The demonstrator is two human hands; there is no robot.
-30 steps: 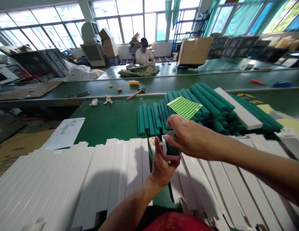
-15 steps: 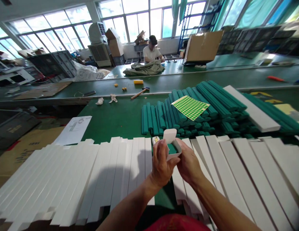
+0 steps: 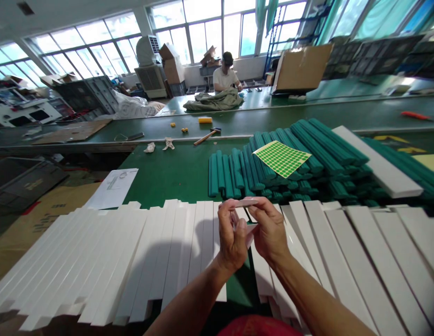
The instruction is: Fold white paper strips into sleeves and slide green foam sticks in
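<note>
Both hands are closed around the end of a small white cardboard box, with its flap bent over between the fingertips. My left hand grips the box's left side, its thumb at the opening. On the other side, my right hand holds the box, with thumb and index finger at the flap. Most of the box is hidden by the fingers. Long white boxes lie in a row to the left of my hands, and more white boxes lie to the right.
Green ribbed rolls are stacked beyond my hands, with a sheet of green dot stickers on top. A hammer and a yellow roll lie farther back. Printed paper is at the left. A co-worker sits across.
The flap, upright before, is now folded down towards the opening. My right hand has come up over the top of the box, and my left fingers have shifted to the flap's edge.
</note>
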